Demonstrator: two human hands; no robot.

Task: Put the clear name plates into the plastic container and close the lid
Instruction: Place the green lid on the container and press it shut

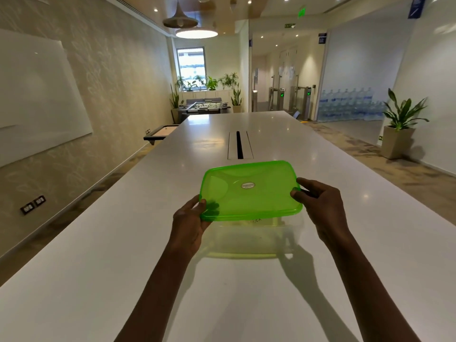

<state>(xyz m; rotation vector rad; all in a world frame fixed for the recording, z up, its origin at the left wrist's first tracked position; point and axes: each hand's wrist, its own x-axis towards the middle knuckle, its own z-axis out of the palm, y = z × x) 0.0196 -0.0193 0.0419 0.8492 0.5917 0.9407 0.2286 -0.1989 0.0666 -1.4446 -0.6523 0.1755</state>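
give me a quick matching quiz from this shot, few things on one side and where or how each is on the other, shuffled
Things:
1. lid
2. container
3. left hand
4. cable slot

Places or states:
A. clear, resting on the table under the lid
B. dark strip farther along the table's middle
C. green, held at both ends
D. gripping the lid's near left corner

Pairs: 1-C, 2-A, 3-D, 4-B

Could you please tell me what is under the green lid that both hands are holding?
A clear container on the white table. Faint writing shows through its wall; what else is inside cannot be made out.
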